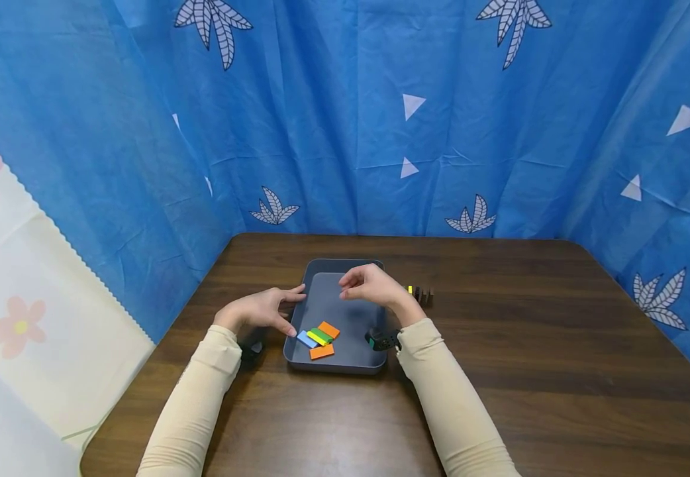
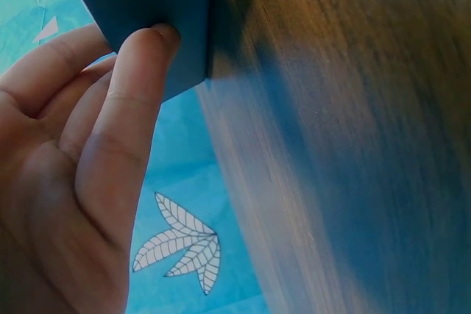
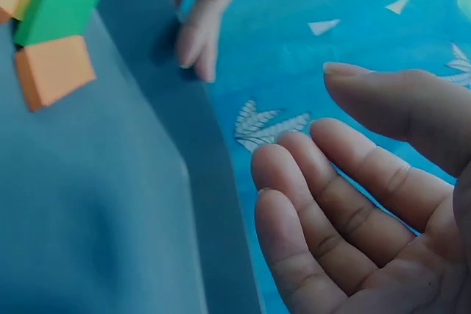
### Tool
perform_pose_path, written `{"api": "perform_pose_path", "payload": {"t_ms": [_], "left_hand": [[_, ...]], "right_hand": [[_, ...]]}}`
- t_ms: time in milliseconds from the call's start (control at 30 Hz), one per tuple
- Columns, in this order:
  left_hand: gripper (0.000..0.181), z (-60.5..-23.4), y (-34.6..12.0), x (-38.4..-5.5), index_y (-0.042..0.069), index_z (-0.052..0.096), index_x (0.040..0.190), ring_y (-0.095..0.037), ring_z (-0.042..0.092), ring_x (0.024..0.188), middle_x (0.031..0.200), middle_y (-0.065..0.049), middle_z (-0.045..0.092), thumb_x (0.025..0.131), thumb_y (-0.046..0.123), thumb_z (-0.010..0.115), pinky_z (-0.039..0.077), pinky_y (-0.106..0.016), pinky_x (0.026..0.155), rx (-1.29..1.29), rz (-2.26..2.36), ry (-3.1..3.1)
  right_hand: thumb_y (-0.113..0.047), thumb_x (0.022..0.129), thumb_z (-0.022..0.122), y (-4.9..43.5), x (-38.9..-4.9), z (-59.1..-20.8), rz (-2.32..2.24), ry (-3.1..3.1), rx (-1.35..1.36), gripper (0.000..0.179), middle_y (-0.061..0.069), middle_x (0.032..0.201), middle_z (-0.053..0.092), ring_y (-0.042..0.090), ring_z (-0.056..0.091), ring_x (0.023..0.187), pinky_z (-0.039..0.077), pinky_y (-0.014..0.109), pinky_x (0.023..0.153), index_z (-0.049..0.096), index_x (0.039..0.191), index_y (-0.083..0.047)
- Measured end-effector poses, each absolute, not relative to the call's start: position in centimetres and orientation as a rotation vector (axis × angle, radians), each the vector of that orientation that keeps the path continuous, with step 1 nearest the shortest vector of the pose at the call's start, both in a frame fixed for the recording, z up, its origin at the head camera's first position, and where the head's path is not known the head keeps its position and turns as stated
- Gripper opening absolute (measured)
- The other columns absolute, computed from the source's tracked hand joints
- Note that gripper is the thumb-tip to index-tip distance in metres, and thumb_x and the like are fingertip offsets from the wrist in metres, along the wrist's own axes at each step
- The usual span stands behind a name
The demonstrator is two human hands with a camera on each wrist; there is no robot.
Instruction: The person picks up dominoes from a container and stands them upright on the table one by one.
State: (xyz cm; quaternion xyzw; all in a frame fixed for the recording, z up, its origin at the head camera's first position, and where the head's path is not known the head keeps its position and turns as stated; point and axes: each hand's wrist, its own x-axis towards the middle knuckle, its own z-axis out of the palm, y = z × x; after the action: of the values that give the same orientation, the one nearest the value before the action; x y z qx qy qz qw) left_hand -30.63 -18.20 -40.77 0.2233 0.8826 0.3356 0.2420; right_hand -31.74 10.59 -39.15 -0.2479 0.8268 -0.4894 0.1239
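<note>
A dark grey rectangular tray [image 1: 353, 354] lies on the wooden table with a small pile of flat coloured blocks inside. The pile holds a blue block [image 1: 307, 339], a green block [image 1: 323, 335], a yellow block [image 1: 316, 339] and orange blocks [image 1: 322, 352]. My left hand [image 1: 264, 309] rests at the tray's left side; some fingertips reach over the rim, while one finger [image 2: 132, 79] touches the outer wall. My right hand [image 1: 373, 286] hovers over the right side of the tray, fingers loosely bent. Nothing lies between its thumb and fingers [image 3: 346, 204].
Just right of the tray, partly behind my right wrist, stands a short row of small pieces [image 1: 421, 294], one yellow and several dark. A blue patterned curtain [image 1: 357, 119] hangs along the back and sides of the brown table [image 1: 530, 344].
</note>
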Motion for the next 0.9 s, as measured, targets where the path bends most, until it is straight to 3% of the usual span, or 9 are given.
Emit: {"api": "perform_pose_path", "payload": {"t_ms": [100, 433, 900], "left_hand": [[0.093, -40.9, -18.2, -30.7, 0.002, 0.031, 0.156, -0.044, 0.049, 0.137, 0.169, -0.012, 0.012, 0.082, 0.020, 0.084, 0.051, -0.045, 0.105, 0.611, 0.919, 2.415], [0.092, -41.0, -18.2, -30.7, -0.001, 0.031, 0.155, -0.045, 0.048, 0.137, 0.169, -0.015, 0.012, 0.082, 0.019, 0.083, 0.050, -0.046, 0.106, 0.629, 0.919, 2.413], [0.092, -40.9, -18.2, -30.7, -0.001, 0.031, 0.155, -0.044, 0.048, 0.137, 0.169, -0.016, 0.011, 0.082, 0.018, 0.084, 0.051, -0.044, 0.105, 0.641, 0.920, 2.413]], "right_hand": [[-0.006, 0.090, 0.073, 10.1, -31.8, -39.8, -1.380, 2.390, -0.769, 0.030, 0.013, 0.103, 0.072, 0.012, 0.068, 0.087, 0.060, 0.033, 0.088, 0.067, 0.117, 0.007], [0.000, 0.087, 0.074, 8.5, -31.9, -41.4, -1.244, 2.328, -0.832, 0.033, 0.021, 0.108, 0.068, 0.014, 0.064, 0.086, 0.060, 0.028, 0.081, 0.065, 0.118, 0.009], [-0.004, 0.080, 0.082, 7.0, -31.7, -43.1, -1.039, 2.415, -0.748, 0.031, 0.005, 0.094, 0.068, 0.013, 0.061, 0.085, 0.056, 0.025, 0.077, 0.070, 0.108, -0.002]]}}
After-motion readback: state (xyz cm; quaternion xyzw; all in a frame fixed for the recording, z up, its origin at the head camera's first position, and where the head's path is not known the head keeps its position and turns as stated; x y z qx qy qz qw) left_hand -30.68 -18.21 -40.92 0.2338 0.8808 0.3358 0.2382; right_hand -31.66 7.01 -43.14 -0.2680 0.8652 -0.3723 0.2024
